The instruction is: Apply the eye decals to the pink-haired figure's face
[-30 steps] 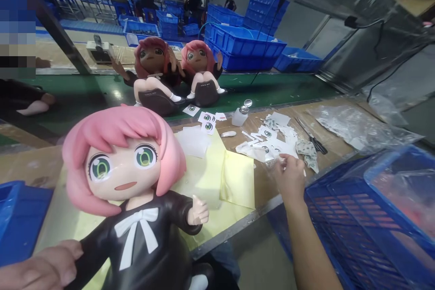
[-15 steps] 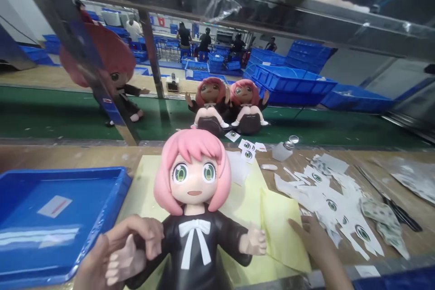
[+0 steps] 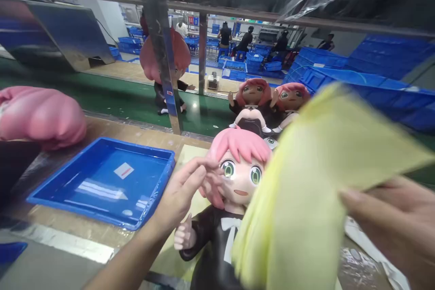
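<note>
Pink-haired doll (image 3: 238, 176) upright on bench (image 3: 102, 231), yellow cloth (image 3: 306, 208) lifted in front of it.
Left hand (image 3: 185, 186): fingers apart, tips resting vs. doll's hair at its temple, steadying it, not clamped. Right hand (image 3: 397, 217): fingers pinched on the cloth, held just beside the doll's body & blurred. Judging by this, wipe not yet begun; face uncovered. Outward: blue tray (image 3: 149, 217) left of the left fingers; two more dolls (image 3: 268, 99) on the green belt (image 3: 112, 99) beyond.
</note>
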